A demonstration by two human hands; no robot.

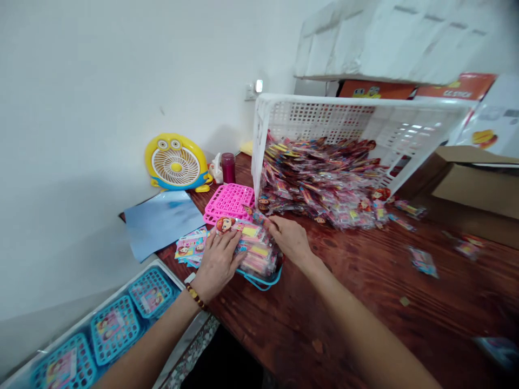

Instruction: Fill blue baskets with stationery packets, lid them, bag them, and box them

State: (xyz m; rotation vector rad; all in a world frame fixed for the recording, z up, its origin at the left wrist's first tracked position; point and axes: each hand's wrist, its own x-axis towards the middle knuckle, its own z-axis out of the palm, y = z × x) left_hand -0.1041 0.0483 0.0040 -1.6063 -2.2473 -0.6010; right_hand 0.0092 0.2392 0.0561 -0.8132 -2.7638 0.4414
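A small blue basket [265,282] full of clear-wrapped packets [256,258] with yellow and pink contents stands on the table before me. My left hand [219,262], a beaded bracelet at its wrist, lies over the basket's left side with fingers stretched out on the packets. On the far right side of the basket, my right hand [291,237] pinches a small wrapped packet [259,217] with a cartoon figure at its end. Printed cards [190,247] lie fanned left of the basket. Pink lattice lids [230,201] sit just behind it.
A white crate [360,101] tipped on its side spills many packets [324,181]. Loose packets [423,261] and a cardboard box [478,189] lie right. Behind left are a yellow fan [176,166] and a dark red jar [228,168]. Filled blue baskets [114,329] stand lower left.
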